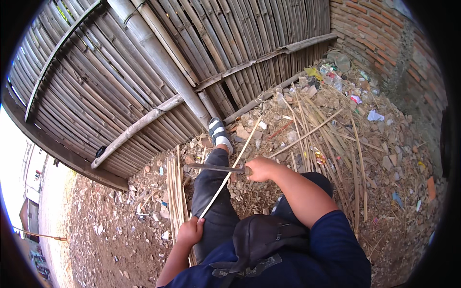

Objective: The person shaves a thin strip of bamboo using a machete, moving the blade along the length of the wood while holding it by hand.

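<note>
My left hand (190, 231) is closed on the near end of a pale bamboo strip (217, 193), beside my left thigh. The strip slants up and away to the right, over my leg, toward the fence foot. In my right hand (260, 169) is the handle of a knife with a long dark blade (216, 167). The blade points left across my leg and crosses the strip, seeming to touch it. A bundle of pale bamboo strips (175, 192) lies on the ground along my left leg. My sandalled left foot (218, 130) rests near the base of the fence.
A bamboo fence (144, 72) with a thick pole (163, 57) stands ahead, meeting a brick wall (379, 33) at the right. More bamboo strips (312, 125) lie loose on the stony ground to my right. Litter (336, 79) and rubble gather in the far corner.
</note>
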The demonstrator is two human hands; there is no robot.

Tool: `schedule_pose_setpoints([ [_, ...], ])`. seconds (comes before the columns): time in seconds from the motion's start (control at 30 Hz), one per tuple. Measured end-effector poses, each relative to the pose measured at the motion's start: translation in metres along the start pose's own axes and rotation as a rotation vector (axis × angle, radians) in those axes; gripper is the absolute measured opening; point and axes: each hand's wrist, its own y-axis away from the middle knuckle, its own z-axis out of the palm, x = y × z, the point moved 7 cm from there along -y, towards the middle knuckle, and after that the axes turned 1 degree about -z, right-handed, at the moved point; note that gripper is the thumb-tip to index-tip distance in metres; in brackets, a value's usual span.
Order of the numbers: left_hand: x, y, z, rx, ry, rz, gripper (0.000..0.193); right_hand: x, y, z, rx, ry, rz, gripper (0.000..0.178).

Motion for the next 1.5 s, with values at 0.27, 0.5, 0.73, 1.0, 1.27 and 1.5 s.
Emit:
schedule_pose_setpoints([
  [0.27, 0.0, 0.0, 0.0, 0.006, 0.001, 0.008, 0.038, -0.012, -0.003, 0.01, -0.116, -0.002, -0.075, 0.04],
  [0.5, 0.004, 0.0, -0.003, 0.005, 0.004, -0.007, 0.039, 0.021, -0.003, -0.011, 0.042, -0.077, 0.068, 0.047],
  [0.73, 0.002, 0.001, -0.002, 0.011, -0.013, 0.011, 0.039, 0.009, -0.003, -0.001, -0.025, -0.043, 0.012, 0.048],
  [1.0, 0.001, 0.001, -0.001, 0.003, -0.02, 0.001, 0.04, 0.001, -0.005, 0.009, -0.06, 0.009, -0.04, 0.055],
  [1.27, -0.001, 0.0, 0.001, -0.008, -0.046, -0.007, 0.041, 0.003, -0.004, 0.004, -0.069, -0.038, -0.046, 0.049],
  [1.5, 0.0, -0.001, 0.0, -0.016, -0.045, -0.016, 0.042, 0.003, -0.005, 0.006, -0.053, -0.034, -0.046, 0.049],
])
